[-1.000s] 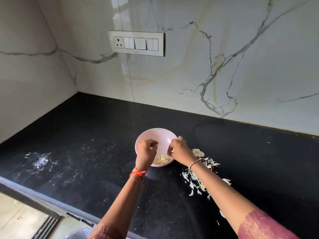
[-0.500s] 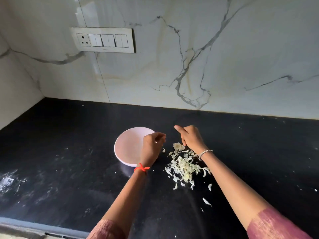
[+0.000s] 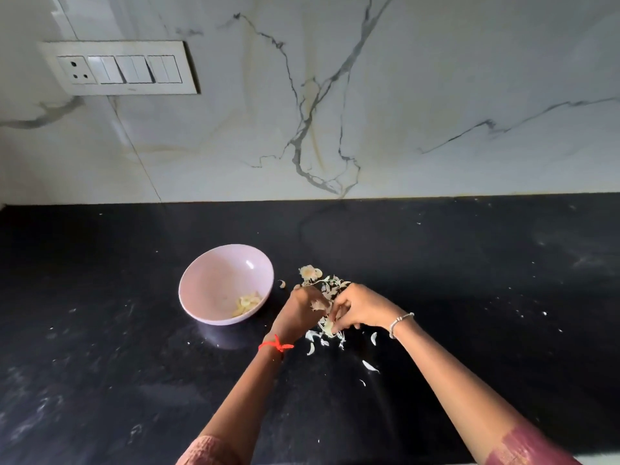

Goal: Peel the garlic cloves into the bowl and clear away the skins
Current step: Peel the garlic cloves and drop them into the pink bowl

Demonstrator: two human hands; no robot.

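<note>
Both hands moved onto the heap of papery white garlic skins [image 3: 330, 285], mid black stone counter [image 3: 134, 347], beside the pale pink round bowl [image 3: 209, 280] holding peeled cloves [image 3: 248, 304]. The left hand [image 3: 302, 313] and right hand [image 3: 364, 308] apparently curl round skins. Featherlight, flaky, so scoop with cupped palms.

Skins [image 3: 327, 287] partly under right hand [image 3: 364, 307]

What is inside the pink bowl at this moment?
A small heap of peeled garlic cloves lies against the near-right wall of the pink bowl; the rest shows bare. The near rim hides the wall just below it.
</note>
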